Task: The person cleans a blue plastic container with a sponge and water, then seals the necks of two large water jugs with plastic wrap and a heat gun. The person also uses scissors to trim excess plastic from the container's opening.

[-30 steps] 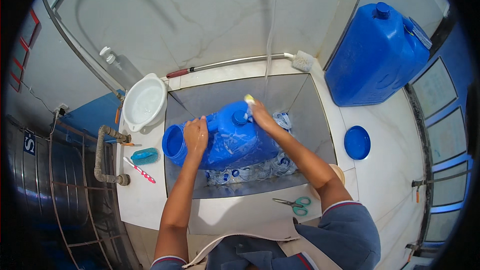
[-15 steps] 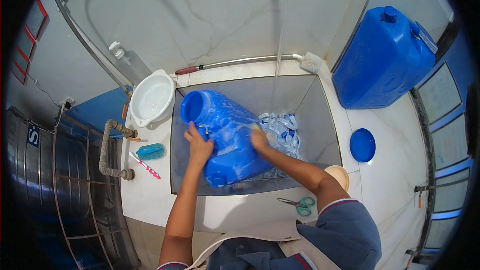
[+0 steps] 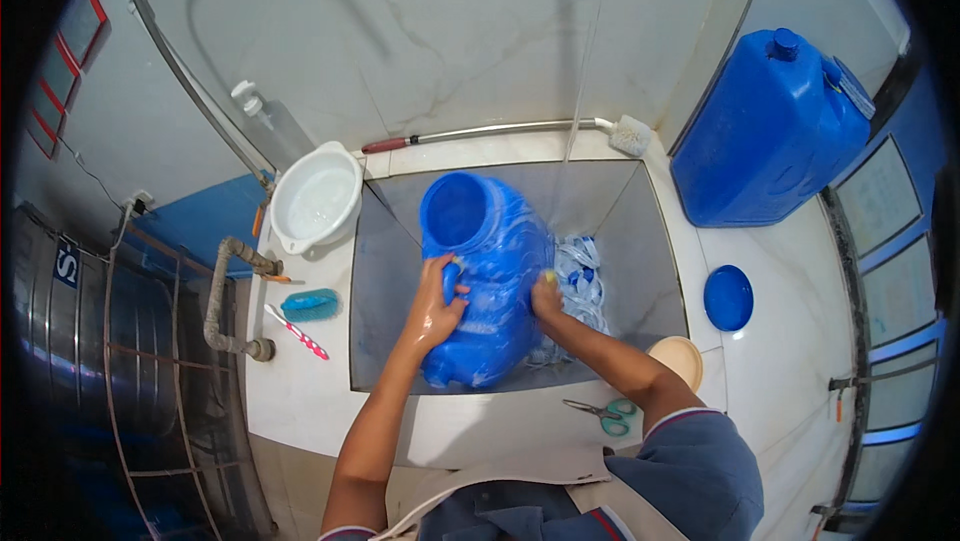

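Observation:
A soapy blue plastic jug leans in the grey sink, its wide open mouth facing up toward the far left. My left hand grips the jug's handle just below the mouth, with wet suds on the wrist. Against the jug's right side, my right hand is closed around a small yellow piece, which looks like a sponge; most of it is hidden. To the right of the jug, clear plastic wrappers with blue parts lie in the sink under a thin stream of water.
On the left ledge are a white basin, a teal brush, a pink-and-white toothbrush and a pump bottle. A long-handled brush lies behind. Rightward are another blue jug, a blue lid and scissors.
The jug has been turned and shifted right, so its mouth now faces up more. My left hand moved along with it; my right hand shifted slightly right and down to the jug's side.

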The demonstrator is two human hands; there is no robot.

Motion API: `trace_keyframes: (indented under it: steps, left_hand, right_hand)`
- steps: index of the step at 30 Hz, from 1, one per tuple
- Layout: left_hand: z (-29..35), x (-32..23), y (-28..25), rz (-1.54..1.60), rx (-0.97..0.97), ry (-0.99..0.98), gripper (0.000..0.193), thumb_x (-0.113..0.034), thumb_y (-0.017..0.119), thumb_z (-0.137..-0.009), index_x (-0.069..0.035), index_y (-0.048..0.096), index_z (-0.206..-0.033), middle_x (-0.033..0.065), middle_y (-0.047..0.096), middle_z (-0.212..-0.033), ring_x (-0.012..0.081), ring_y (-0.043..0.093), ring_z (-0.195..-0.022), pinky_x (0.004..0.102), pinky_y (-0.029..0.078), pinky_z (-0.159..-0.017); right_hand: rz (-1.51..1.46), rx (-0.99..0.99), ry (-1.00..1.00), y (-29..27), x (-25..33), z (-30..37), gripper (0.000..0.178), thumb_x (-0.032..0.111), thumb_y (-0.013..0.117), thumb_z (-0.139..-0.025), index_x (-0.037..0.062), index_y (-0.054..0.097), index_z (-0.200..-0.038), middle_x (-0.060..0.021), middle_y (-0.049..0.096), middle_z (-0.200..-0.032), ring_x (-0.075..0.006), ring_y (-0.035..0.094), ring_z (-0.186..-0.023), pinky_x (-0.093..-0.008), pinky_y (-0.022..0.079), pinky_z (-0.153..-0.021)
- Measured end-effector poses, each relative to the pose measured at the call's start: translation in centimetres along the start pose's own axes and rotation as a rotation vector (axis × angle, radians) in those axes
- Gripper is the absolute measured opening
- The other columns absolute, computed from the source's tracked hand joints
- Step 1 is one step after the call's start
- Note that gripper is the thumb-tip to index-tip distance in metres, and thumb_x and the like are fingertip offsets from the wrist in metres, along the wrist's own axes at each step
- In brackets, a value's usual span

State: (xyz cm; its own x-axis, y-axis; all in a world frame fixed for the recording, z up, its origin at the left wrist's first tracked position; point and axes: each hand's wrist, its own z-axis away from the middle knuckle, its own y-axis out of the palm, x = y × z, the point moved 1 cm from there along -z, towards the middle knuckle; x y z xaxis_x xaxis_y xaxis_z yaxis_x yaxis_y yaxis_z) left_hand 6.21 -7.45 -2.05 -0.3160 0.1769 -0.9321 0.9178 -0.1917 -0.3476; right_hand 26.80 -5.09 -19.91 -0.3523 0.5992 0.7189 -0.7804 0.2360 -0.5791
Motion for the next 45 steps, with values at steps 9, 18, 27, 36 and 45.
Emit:
trace_keyframes:
  steps: [9, 18, 27, 36, 45]
  left_hand:
    - [-3.6, -4.6, 5.6, -0.270, 0.016, 0.017, 0.062, 0.007, 0.053, -0.068, 0.007, 0.033, -0.126, 0.0213, 0.039, -0.118, 0.0331, 0.060, -0.088, 0.0388, 0.049, -0.076]
    - [-8.6, -5.0, 5.2, -0.444, 0.197, 0.295, 0.049, -0.006, 0.058, -0.073, 0.004, 0.043, -0.118, 0.0249, 0.050, -0.118, 0.0398, 0.051, -0.107, 0.0405, 0.041, -0.092]
    - [-9.1, -5.2, 6.0, -0.464, 0.328, -0.277, 0.039, -0.018, 0.065, -0.072, 0.005, 0.050, -0.100, 0.0243, 0.062, -0.077, 0.0404, 0.061, -0.080, 0.0450, 0.049, -0.072]
    - [2.8, -8.2, 0.1, -0.806, 0.194, 0.111, 0.028, -0.022, 0.065, -0.070, -0.007, 0.059, -0.093, 0.0182, 0.062, -0.071, 0.0338, 0.061, -0.064, 0.0387, 0.048, -0.059]
    - [12.7, -13.1, -6.5, -0.950, 0.058, 0.352, 0.014, -0.016, 0.068, -0.064, -0.008, 0.058, -0.070, 0.0112, 0.059, -0.063, 0.0310, 0.060, -0.060, 0.0373, 0.044, -0.052]
  right_hand:
    - [-0.116, -0.338, -0.957, -8.9, 12.5, 3.5, 0.031, 0.019, 0.045, -0.090, -0.0004, 0.045, -0.114, -0.0247, 0.045, -0.113, -0.0405, 0.041, -0.104, -0.0489, 0.031, -0.093]
    - [-0.296, -0.131, -0.589, -19.3, 14.2, -6.8, 0.035, 0.025, 0.057, -0.084, 0.0007, 0.054, -0.108, -0.0092, 0.060, -0.086, -0.0180, 0.056, -0.078, -0.0315, 0.045, -0.069]
    - [-0.014, 0.023, -0.689, -23.2, 18.1, -5.1, 0.032, 0.024, 0.062, -0.076, 0.0013, 0.061, -0.098, -0.0146, 0.065, -0.088, -0.0234, 0.063, -0.076, -0.0342, 0.048, -0.068]
    - [-0.345, 0.299, -0.406, -23.4, 12.7, 2.6, 0.033, 0.030, 0.052, -0.087, 0.0072, 0.051, -0.112, -0.0058, 0.056, -0.094, -0.0133, 0.051, -0.084, -0.0266, 0.040, -0.068]
    - [-0.434, 0.157, -0.823, -19.5, 8.3, 15.0, 0.034, 0.026, 0.045, -0.091, 0.0050, 0.042, -0.118, -0.0073, 0.043, -0.113, -0.0160, 0.043, -0.104, -0.0276, 0.033, -0.093]
